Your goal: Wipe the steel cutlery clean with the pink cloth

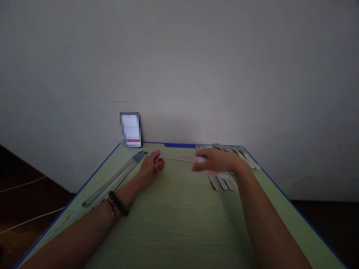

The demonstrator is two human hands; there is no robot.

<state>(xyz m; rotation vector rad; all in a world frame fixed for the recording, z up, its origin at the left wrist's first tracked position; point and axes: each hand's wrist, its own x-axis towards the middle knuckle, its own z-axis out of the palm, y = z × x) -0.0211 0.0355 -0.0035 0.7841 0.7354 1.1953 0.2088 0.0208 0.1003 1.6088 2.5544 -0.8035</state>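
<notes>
Gray strip (pixel 176 159) was what we held up, stretched over a pale green table (pixel 174 224). The table had a blue edge (pixel 179 145), and its far side was up by a plain gray wall (pixel 179 74). We saw a thin scratch mark (pixel 124 101) on that wall. Below the mark, a small bright screen (pixel 131 129) stood up at the back of the table, but its picture was too blurry to read. The room was dim. Down on our left was a dark floor (pixel 17 205) with thin white cords (pixel 33 219).

On the left of the table lay a long gray strap (pixel 109 182) with a blue-gray piece at its far end. On the right, more flat gray straps (pixel 224 184) lay side by side, partly under our arm, and a pile of straps (pixel 238 151) sat near the far right corner.

Our left hand (pixel 153 166) was curled in a fist, and the strip's left end was pinched by the thumb and fingers. We wore dark beads (pixel 118 203) on that wrist. From there the strip ran nearly straight across to our right hand (pixel 213 160). Those fingers were wrapped around a white and pink piece (pixel 199 160) where the strip met it.
</notes>
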